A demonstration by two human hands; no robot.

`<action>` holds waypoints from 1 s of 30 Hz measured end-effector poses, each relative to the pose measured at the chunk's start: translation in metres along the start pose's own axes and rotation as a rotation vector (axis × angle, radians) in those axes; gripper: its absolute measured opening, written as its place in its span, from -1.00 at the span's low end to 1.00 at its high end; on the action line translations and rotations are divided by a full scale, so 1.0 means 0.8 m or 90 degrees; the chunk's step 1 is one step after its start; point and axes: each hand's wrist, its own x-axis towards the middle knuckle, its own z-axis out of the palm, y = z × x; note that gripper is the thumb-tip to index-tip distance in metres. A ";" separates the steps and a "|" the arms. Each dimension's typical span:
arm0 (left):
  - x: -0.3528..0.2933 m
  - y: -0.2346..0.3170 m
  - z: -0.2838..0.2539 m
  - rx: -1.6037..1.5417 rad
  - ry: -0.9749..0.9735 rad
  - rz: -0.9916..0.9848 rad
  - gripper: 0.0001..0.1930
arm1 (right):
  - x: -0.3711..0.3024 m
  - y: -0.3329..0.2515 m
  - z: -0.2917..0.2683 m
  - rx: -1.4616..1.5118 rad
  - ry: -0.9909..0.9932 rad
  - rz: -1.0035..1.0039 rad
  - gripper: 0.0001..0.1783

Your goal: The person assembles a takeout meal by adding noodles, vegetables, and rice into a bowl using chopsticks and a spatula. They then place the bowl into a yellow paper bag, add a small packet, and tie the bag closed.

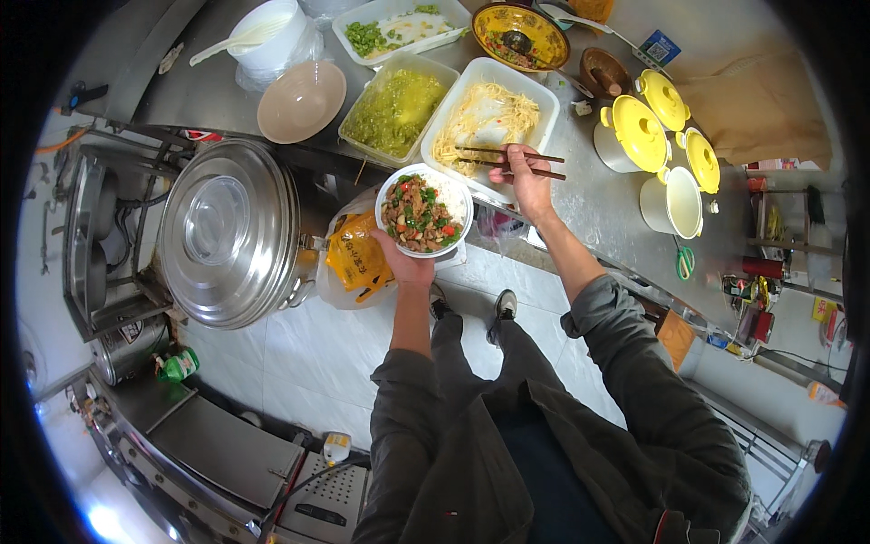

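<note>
My left hand (405, 261) is closed around the underside of a white round bowl (465, 197). Inside it lie white rice (446, 193) and stir-fried meat with green and red pepper pieces (419, 218). A pair of dark brown chopsticks (545, 164) is pinched in my right hand (526, 178), with the tips over pale yellow shreds (494, 102) in a white rectangular tub (542, 83). Whether the tips grip any shreds is too small to tell. Beside that tub is another one with yellow-green chopped food (399, 106).
A beige bowl (302, 102), a tray with chopped greens (399, 32) and a yellow patterned bowl (512, 38) stand on the metal counter. Several yellow-lidded pots (634, 134) and green-handled scissors (685, 263) are at right. A big lidded steel pot (231, 231) stands at left.
</note>
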 end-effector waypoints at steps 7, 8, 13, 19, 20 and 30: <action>0.006 0.002 -0.008 0.001 -0.035 0.012 -0.20 | 0.011 0.000 0.003 0.071 0.044 0.060 -0.70; 0.007 0.001 -0.008 0.013 -0.034 0.023 -0.20 | 0.014 -0.001 0.001 0.061 0.050 0.073 -0.69; 0.009 0.005 0.003 0.010 -0.008 -0.002 -0.20 | 0.025 -0.007 -0.013 0.090 0.051 0.115 -0.70; 0.011 0.006 0.001 0.008 -0.006 -0.008 -0.19 | 0.019 -0.019 -0.026 0.140 0.047 0.137 -0.69; 0.010 0.006 0.004 0.025 0.000 -0.002 -0.18 | 0.016 -0.023 -0.028 0.154 0.047 0.134 -0.68; 0.012 0.007 0.001 -0.009 -0.017 -0.007 -0.18 | -0.092 -0.089 0.017 -0.231 -0.205 -0.005 -0.61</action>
